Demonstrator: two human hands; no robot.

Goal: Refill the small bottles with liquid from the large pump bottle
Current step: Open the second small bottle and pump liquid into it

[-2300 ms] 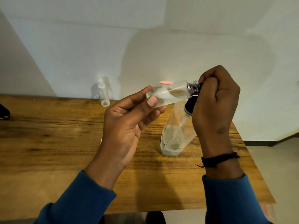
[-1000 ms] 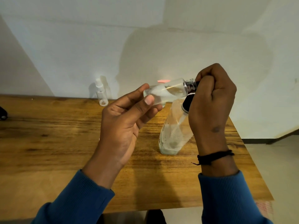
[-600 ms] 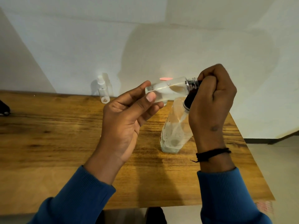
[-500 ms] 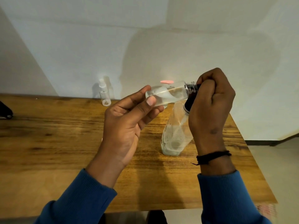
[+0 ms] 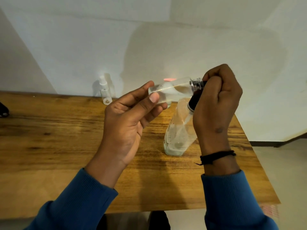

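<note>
That small bottle (image 5: pixel 171 91) pinched in your left hand (image 5: pixel 131 113) looks light and slick, so grip mid-body while your right hand (image 5: pixel 216 100) clamps the pump (image 5: pixel 195 98).

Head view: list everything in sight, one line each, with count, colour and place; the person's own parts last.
Small bottle in hand: 1, clear with threaded neck, held on its side above the table, partly filled.
Large pump bottle: 1, clear with black top, tilted on the table's right part, little liquid at its bottom.
Small bottles by the wall: seemingly 2, clear, at the table's far edge.
Table: 1, brown wood, against a white wall.
Dark object: 1, black, cut off at the left edge.
Wristband: 1, black, right wrist.
Sleeves: 2, blue.
Left hand: pinches the small bottle's base end.
Right hand: curled round the pump top at the small bottle's neck.
</note>
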